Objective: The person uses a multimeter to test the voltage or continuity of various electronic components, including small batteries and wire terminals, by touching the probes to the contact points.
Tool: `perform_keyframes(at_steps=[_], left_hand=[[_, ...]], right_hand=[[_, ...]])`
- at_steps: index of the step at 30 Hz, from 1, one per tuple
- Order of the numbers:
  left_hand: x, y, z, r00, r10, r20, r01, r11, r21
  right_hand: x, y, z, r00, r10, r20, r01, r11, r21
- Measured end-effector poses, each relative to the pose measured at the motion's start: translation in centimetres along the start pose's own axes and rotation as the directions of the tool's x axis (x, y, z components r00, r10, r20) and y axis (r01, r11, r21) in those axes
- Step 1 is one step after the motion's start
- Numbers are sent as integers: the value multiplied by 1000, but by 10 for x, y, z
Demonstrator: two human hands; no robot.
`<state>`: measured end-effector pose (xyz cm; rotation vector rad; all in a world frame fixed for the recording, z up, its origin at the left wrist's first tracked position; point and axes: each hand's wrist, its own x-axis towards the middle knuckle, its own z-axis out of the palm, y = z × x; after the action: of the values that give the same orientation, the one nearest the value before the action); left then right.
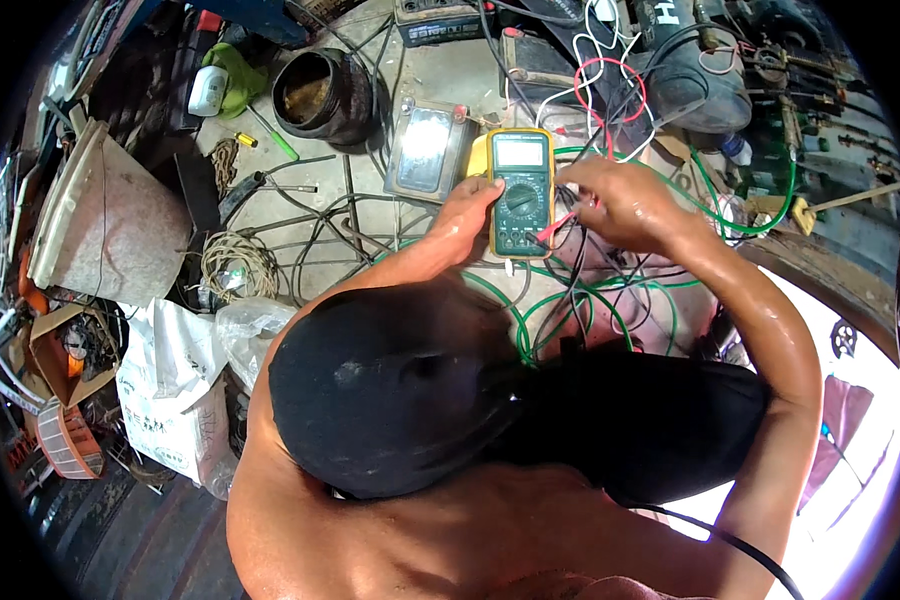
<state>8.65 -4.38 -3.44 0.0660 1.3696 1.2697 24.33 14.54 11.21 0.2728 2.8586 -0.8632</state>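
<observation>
A digital multimeter (508, 190) with a yellow rim, a grey-green face and a round dial stands out in front of me, above my knees. My left hand (465, 215) grips its left edge, the thumb lying on the front by the dial. At its lower right, my right hand (630, 203) has its fingers closed on the red test lead (558, 227), whose end meets the meter's lower sockets. Whether the plug is fully seated I cannot tell. Just left of the meter sits a dark battery-like box (422, 150) with a shiny, glaring top.
Green hoses (620, 315) and black cables tangle on the floor beneath the meter. A dark round pot (320, 95) stands at the far left, near a green-handled screwdriver (275, 137). A white bucket (120, 220) leans at left, above a white sack (170, 385). Far right lies a dark cylinder (695, 85).
</observation>
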Motion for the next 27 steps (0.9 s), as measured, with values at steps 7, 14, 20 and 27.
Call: perform_keyframes(at_steps=[7, 14, 20, 27], left_hand=[[-14, 14, 2, 996, -10, 84, 11, 1000, -8], [-11, 9, 0, 995, 53, 85, -52, 999, -16], [-15, 14, 3, 997, 67, 37, -71, 994, 89], [-9, 7, 4, 987, 120, 108, -125, 991, 46]], right_hand=[[-2, 17, 44, 988, 90, 124, -79, 992, -94], [5, 17, 48, 997, 60, 52, -55, 994, -95], [6, 18, 49, 998, 42, 38, -34, 984, -176], [3, 25, 59, 992, 119, 36, -114, 987, -114]])
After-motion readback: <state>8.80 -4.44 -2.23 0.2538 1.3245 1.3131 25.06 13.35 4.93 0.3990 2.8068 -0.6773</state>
